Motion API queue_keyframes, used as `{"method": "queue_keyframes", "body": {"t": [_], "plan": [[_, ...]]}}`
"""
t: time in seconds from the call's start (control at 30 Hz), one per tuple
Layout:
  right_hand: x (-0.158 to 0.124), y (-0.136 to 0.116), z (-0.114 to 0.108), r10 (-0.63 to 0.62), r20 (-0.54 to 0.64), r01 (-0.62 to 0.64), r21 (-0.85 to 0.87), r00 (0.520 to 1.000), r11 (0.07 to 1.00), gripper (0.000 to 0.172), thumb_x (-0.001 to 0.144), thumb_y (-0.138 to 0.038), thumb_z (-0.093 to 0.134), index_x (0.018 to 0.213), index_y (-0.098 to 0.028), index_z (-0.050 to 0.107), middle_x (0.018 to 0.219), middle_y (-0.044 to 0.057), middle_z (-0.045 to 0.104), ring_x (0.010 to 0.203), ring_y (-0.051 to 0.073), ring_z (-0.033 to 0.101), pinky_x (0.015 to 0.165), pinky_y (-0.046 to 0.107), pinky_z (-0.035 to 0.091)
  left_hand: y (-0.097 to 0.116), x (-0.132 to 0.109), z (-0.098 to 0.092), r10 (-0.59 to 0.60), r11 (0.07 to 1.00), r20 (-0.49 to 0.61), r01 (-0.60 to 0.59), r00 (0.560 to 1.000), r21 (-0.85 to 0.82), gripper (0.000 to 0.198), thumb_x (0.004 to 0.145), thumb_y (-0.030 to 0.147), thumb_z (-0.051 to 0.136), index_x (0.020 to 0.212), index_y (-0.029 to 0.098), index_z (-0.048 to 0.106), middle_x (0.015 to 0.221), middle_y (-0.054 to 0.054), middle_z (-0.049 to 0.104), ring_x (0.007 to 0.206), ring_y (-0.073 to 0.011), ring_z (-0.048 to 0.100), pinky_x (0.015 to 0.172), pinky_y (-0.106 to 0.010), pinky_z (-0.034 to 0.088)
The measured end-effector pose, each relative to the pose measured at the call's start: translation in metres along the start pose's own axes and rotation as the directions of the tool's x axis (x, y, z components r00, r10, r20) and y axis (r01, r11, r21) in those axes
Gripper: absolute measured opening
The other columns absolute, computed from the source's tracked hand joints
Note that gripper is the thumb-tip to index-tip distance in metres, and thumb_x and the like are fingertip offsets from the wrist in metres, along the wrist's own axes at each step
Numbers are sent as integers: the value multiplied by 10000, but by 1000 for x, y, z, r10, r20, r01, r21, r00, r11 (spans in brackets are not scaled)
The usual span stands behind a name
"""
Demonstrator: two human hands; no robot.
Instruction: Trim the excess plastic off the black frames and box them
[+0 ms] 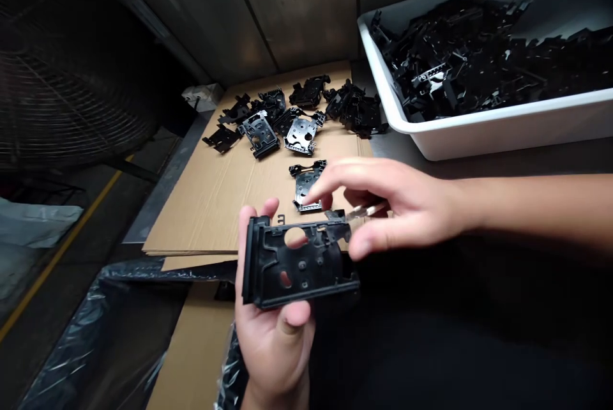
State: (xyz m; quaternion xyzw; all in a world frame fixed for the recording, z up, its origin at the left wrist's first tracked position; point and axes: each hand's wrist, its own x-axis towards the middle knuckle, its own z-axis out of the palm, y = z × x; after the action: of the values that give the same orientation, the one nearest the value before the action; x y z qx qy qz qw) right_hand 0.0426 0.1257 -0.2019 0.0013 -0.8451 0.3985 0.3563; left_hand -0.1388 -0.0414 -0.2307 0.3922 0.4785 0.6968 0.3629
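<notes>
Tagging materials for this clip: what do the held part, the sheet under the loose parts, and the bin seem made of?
Black part in the left hand: probably moulded plastic, satin; ribs and soft sheen. Sheet: cardboard, matte brown; faint corrugation lines. Bin: likely plastic, smooth white; rounded corners.

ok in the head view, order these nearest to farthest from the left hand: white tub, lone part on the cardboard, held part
1. Held part: in the left hand
2. Lone part: beyond it, on the cardboard
3. White tub: farther off, to the right
</notes>
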Motion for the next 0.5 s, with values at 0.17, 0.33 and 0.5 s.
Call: {"method": "queue_keyframes", "body": {"t": [0.17,0.33,0.5], "plan": [[-3,7,13,49,43,-55,129,998,990,394,969,-284,842,1280,-93,694,1098,85,691,864,115,586,590,172,454,-2,7,-1,18,1000,-134,-20,991,-18,555,1052,516,686,1581,358,632,1682,-80,585,1332,-233,744,1090,-296,636],[-9,4,26,52,-105,-40,117,993,992,302,928,-291,899,1085,-111,714,974,51,676,815,114,567,585,176,467,-5,12,-18,46,998,30,-48,998,45,1152,694,734,938,1683,320,517,1708,-154,528,1496,-410,616,1229,-508,552],[-8,4,28,-61,-130,79,141,990,987,306,897,-259,939,1057,-104,729,995,68,726,874,128,626,694,218,511,2,10,-31,105,951,67,-119,992,284,1286,616,363,1093,1717,412,430,1740,-141,492,1516,-393,605,1236,-499,535]]}}
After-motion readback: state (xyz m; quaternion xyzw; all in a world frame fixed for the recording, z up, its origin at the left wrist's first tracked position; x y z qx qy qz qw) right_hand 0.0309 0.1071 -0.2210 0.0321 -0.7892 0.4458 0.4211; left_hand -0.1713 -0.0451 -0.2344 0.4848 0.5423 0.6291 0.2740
